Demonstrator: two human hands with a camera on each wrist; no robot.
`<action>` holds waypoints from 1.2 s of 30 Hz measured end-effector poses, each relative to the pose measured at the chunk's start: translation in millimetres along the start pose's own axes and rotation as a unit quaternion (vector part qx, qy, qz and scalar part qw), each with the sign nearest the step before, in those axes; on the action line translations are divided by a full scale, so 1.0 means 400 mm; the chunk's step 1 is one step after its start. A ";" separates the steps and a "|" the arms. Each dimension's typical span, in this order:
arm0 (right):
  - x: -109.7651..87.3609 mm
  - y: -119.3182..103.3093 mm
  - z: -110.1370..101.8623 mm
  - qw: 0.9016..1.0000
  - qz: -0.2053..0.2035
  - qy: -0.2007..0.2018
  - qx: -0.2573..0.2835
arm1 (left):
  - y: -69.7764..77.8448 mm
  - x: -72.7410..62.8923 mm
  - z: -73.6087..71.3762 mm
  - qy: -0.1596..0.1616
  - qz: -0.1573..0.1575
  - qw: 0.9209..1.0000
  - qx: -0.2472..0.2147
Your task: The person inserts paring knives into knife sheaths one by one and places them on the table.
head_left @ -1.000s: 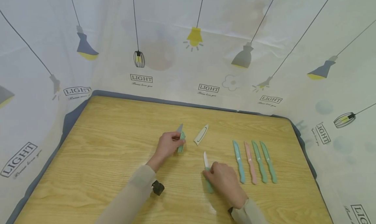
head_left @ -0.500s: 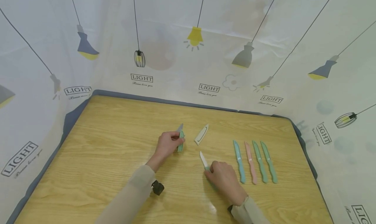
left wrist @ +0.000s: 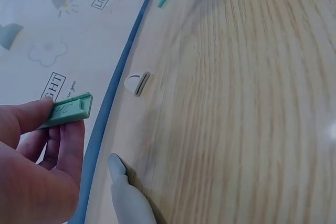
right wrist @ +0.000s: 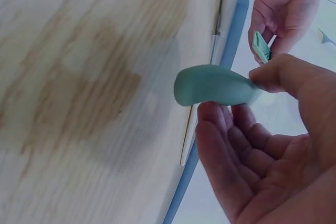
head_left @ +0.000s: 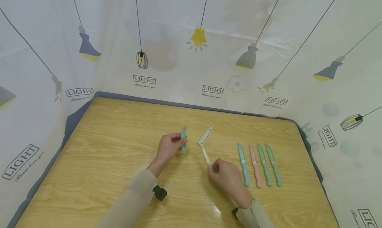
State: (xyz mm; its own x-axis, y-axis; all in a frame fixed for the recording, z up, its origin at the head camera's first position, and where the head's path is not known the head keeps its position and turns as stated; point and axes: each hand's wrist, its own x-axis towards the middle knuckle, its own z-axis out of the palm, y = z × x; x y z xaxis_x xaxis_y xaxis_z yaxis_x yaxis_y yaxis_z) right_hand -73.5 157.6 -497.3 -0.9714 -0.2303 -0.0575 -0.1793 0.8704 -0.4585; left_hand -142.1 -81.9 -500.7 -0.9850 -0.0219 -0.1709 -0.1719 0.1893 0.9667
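Note:
My left hand (head_left: 170,147) pinches a green knife sheath (head_left: 183,142) between thumb and fingers; its mouth end faces right in the left wrist view. A grey pointed tip (head_left: 184,128) shows just beyond this hand, the rest hidden; in the left wrist view a pale grey knife-like piece (left wrist: 131,203) lies below the hand. My right hand (head_left: 228,178) pinches the green handle (right wrist: 210,85) of a small knife, held over the table. Its pale blade (head_left: 206,156) points up and left in the head view, toward a cream sheath (head_left: 205,137) lying on the wood.
On the right lie several knives in a row: a blue one (head_left: 243,165), a pink one (head_left: 255,166) and two green ones (head_left: 264,165). The wooden table (head_left: 104,148) ends at a patterned curtain (head_left: 173,78) at the back and sides.
My right hand has lifted and tilted the knife, its blade swinging left and away from me. My left hand has shifted slightly left and turned the green sheath a little.

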 end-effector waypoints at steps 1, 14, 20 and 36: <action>0.000 0.000 0.000 1.000 -0.005 0.005 0.007 | 0.000 -0.001 0.000 -0.001 -0.002 1.000 -0.008; 0.006 -0.018 0.000 0.989 -0.012 0.011 0.146 | 0.004 -0.008 0.001 -0.026 -0.037 0.985 -0.169; 0.005 -0.026 -0.003 0.984 -0.013 -0.001 0.179 | 0.013 -0.012 0.000 -0.024 -0.050 0.974 -0.220; 0.010 -0.033 0.005 0.976 0.002 -0.022 0.217 | 0.010 -0.013 0.009 -0.012 -0.060 0.959 -0.278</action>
State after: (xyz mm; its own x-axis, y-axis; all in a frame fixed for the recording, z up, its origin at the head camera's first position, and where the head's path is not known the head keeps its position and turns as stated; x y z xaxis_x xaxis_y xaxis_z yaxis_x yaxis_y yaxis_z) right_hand -74.5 144.4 -493.3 -0.9624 -0.2550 -0.0938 -0.0836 0.6064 -0.7907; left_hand -137.5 -77.4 -496.5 -0.9582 0.0123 -0.2857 -0.2702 -0.3664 0.8904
